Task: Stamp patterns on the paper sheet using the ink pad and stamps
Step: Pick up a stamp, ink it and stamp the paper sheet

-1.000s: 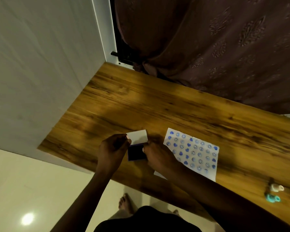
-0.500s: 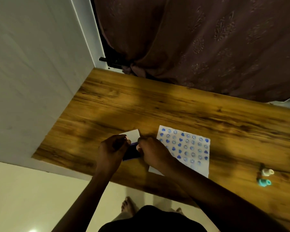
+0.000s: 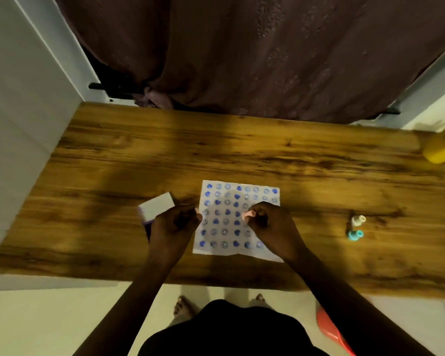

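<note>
A white paper sheet [image 3: 224,214] lies on the wooden table [image 3: 113,160], covered with rows of blue stamped hearts and faces. My right hand [image 3: 272,227] hovers over the sheet's right half, fingers pinched on a small pink stamp [image 3: 248,214]. My left hand [image 3: 174,224] rests at the sheet's left edge and holds the ink pad [image 3: 156,208], whose white lid stands open above my fingers; the dark pad itself is mostly hidden under the hand.
Two more small stamps, one white [image 3: 358,220] and one teal [image 3: 355,234], lie on the table to the right. A yellow container [image 3: 441,150] stands at the far right edge. A dark curtain [image 3: 242,55] hangs behind the table, a white wall [image 3: 16,98] on the left.
My right hand has left the ink pad and moved right over the sheet with the pink stamp. My head has turned, so the table sits more centred.
</note>
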Tool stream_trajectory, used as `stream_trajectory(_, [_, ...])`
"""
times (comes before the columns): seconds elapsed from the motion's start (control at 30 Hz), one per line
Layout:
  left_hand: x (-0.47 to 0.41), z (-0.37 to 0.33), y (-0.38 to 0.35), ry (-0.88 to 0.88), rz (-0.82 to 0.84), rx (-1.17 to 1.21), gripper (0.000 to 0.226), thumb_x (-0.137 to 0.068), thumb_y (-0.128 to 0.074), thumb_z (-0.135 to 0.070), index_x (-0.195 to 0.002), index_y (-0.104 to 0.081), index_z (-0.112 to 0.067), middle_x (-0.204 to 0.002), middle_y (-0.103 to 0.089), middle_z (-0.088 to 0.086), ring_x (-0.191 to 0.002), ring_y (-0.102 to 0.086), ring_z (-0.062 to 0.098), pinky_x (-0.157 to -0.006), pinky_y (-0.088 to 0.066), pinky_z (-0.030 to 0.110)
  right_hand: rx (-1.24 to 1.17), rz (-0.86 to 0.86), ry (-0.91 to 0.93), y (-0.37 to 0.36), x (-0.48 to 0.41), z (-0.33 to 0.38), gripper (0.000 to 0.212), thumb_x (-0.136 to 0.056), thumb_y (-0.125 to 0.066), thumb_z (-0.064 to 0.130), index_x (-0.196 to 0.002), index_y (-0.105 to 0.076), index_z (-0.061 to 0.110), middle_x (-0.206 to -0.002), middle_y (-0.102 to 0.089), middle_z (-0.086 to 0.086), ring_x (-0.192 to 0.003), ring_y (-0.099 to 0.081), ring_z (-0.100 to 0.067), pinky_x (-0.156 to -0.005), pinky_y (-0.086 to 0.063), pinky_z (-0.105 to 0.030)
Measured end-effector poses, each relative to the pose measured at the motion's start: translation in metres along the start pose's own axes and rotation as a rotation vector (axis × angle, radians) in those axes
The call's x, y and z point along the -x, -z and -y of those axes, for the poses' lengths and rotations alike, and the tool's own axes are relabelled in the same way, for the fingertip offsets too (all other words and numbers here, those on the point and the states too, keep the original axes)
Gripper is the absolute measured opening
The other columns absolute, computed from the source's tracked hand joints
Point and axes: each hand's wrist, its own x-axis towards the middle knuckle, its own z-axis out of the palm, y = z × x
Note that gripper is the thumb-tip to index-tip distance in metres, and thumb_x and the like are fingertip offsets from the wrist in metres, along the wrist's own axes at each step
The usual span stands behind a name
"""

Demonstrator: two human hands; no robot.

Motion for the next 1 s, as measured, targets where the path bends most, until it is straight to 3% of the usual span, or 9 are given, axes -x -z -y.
stream_trajectory(0.1, [-0.002,0.0,-0.019,-0.003,0.022,-0.055,0.018,-0.088,-0.082,-0.027,-0.105,-0.077,-0.03,-0.089,-0.077,-0.023,-0.087,-0.077,-0.004,-0.075,-0.065,0.026,0.087,-0.055,-0.011,0.02,0.007,-0.027,0.012,-0.095,-0.069,0.026,-0.099,-0.075,0.016,-0.097,-0.078,0.001,-0.086,-0.073,-0.012,-0.071,-0.05,-0.014])
stream_trajectory(0.2, [-0.003,-0.001,-0.034,-0.004,0.052,-0.059,0.021,-0.087,-0.083,-0.027,-0.1,-0.075,-0.04,-0.079,-0.074,-0.032,-0.085,-0.075,-0.01,-0.064,-0.06,0.013,0.163,-0.054,-0.007,0.031,0.012,-0.049,0.021,-0.1,-0.062,0.026,-0.109,-0.074,0.011,-0.103,-0.078,-0.006,-0.087,-0.072,-0.019,-0.075,-0.058,-0.033])
stream_trajectory(0.27, [-0.003,-0.002,-0.042,-0.036,0.058,-0.087,0.022,-0.087,-0.083,-0.028,-0.097,-0.073,-0.044,-0.079,-0.073,-0.039,-0.086,-0.071,-0.018,-0.062,-0.053,0.003,0.202,-0.046,0.011,0.034,0.017,-0.059,0.026,-0.101,-0.06,0.026,-0.119,-0.071,0.01,-0.107,-0.076,-0.009,-0.094,-0.071,-0.023,-0.082,-0.057,-0.038])
stream_trajectory(0.37, [-0.003,-0.003,-0.05,-0.057,0.065,-0.133,0.021,-0.087,-0.082,-0.032,-0.104,-0.073,-0.041,-0.082,-0.065,-0.053,-0.086,-0.066,-0.025,-0.062,-0.05,0.001,0.235,-0.024,0.035,0.035,0.019,-0.066,0.032,-0.102,-0.058,0.027,-0.126,-0.067,0.009,-0.114,-0.073,-0.011,-0.105,-0.068,-0.026,-0.09,-0.055,-0.042])
stream_trajectory(0.53, [-0.007,-0.001,-0.055,-0.061,0.033,-0.138,0.028,-0.087,-0.081,-0.032,-0.114,-0.077,-0.028,-0.084,-0.07,-0.036,-0.086,-0.065,-0.026,-0.063,-0.05,0.0,0.284,0.017,0.067,0.034,0.013,-0.066,0.036,-0.103,-0.055,0.029,-0.132,-0.063,0.011,-0.121,-0.072,-0.01,-0.111,-0.066,-0.026,-0.094,-0.054,-0.041])
stream_trajectory(0.7, [-0.01,0.001,-0.056,-0.025,0.031,-0.111,0.029,-0.087,-0.082,-0.03,-0.115,-0.077,-0.026,-0.09,-0.07,-0.03,-0.084,-0.067,-0.025,-0.066,-0.055,0.005,0.328,0.061,0.105,0.032,0.01,-0.07,0.037,-0.1,-0.059,0.027,-0.13,-0.065,0.007,-0.122,-0.071,-0.011,-0.113,-0.066,-0.027,-0.094,-0.054,-0.04])
stream_trajectory(0.83, [-0.011,0.0,-0.058,-0.024,0.031,-0.117,0.027,-0.089,-0.08,-0.031,-0.115,-0.077,-0.025,-0.091,-0.072,-0.027,-0.085,-0.068,-0.022,-0.059,-0.052,0.002,0.351,0.046,0.146,0.032,0.013,-0.076,0.036,-0.099,-0.061,0.025,-0.127,-0.066,0.003,-0.12,-0.072,-0.014,-0.113,-0.066,-0.029,-0.094,-0.054,-0.041])
stream_trajectory(1.0, [-0.014,-0.003,-0.063,-0.028,0.036,-0.112,0.03,-0.089,-0.08,-0.028,-0.118,-0.077,-0.022,-0.095,-0.072,-0.024,-0.088,-0.069,-0.013,-0.078,-0.058,0.017,0.438,0.031,0.173,0.03,0.015,-0.076,0.034,-0.099,-0.063,0.022,-0.124,-0.067,0.0,-0.115,-0.073,-0.017,-0.109,-0.067,-0.033,-0.092,-0.055,-0.042])
